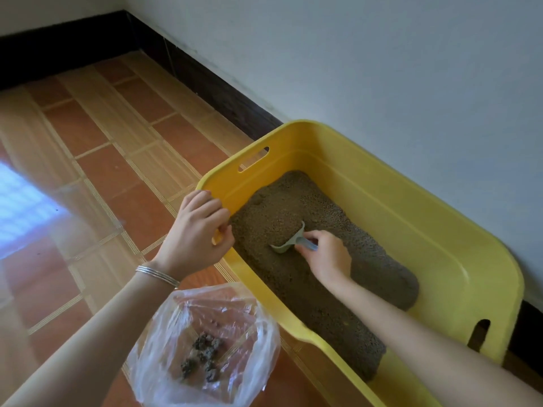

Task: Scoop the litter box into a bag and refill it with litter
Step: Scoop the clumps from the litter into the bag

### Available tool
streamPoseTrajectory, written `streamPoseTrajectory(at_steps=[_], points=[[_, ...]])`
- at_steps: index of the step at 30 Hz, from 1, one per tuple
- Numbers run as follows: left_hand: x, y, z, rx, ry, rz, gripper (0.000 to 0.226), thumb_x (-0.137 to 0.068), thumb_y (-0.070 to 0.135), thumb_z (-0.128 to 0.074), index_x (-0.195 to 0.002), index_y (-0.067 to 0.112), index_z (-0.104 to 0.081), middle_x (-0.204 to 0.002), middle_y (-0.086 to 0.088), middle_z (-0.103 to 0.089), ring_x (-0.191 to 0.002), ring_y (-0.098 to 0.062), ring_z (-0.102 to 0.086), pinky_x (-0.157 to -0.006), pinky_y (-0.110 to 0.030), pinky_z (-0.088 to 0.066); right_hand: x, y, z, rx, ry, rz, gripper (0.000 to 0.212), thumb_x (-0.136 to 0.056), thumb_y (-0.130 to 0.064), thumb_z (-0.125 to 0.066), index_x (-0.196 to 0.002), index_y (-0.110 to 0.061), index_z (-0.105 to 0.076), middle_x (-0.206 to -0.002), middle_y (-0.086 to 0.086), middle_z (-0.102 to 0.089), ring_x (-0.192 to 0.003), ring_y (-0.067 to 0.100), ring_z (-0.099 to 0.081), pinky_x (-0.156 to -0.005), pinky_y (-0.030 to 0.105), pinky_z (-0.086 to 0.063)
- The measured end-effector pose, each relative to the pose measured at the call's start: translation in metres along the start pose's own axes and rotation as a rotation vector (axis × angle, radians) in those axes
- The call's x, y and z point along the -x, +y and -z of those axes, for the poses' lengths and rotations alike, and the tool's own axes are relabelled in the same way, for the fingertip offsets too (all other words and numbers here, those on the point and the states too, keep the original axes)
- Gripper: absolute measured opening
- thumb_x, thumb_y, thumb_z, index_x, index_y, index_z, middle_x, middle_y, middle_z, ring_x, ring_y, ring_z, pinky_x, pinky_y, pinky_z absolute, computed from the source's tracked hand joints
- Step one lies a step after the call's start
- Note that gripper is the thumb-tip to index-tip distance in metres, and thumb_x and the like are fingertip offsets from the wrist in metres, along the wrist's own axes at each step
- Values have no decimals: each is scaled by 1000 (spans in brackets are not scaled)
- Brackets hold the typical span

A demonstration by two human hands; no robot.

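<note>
The right hand (327,257) was curled round the handle of a small pale scoop (289,241), fingers wrapped close and the thumb side hidden, so how tightly it pinched could not quite be told. The scoop's bowl sat dug into the brown litter (317,277), near the middle of the bed. The left hand (195,233) gripped the near long rim of the yellow litter box (411,201), fingers hooked over the edge and the thumb below it on the outside wall; a set of thin silver bangles (157,274) circled that wrist.

The litter lay as a long mound along the box floor, with bare yellow bottom showing between it and the far wall. The box stood against a white wall (382,69) with dark skirting. Just beside the near rim, under the left forearm, a clear plastic bag (205,348) lay open on the tiled floor (102,171), a few dark clumps (202,356) inside. Open floor stretched away to the left.
</note>
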State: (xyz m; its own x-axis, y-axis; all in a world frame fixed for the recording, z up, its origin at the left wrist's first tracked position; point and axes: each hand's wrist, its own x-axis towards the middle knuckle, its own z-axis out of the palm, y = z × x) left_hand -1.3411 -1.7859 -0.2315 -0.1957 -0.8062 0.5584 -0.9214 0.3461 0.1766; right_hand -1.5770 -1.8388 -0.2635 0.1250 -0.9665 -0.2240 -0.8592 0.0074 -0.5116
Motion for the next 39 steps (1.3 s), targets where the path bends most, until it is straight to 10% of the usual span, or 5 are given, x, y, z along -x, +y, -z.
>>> streamPoseTrajectory(at_steps=[39], points=[[2, -2, 2, 6, -3, 19, 19, -82, 11, -50, -64, 13, -45, -66, 2, -42, -70, -21, -44, -106, -36, -33, -6, -1, 8, -323, 170, 186, 30, -80, -30, -71, -107, -19, -67, -96, -8, -62, -72, 4, -55, -60, 24, -47]])
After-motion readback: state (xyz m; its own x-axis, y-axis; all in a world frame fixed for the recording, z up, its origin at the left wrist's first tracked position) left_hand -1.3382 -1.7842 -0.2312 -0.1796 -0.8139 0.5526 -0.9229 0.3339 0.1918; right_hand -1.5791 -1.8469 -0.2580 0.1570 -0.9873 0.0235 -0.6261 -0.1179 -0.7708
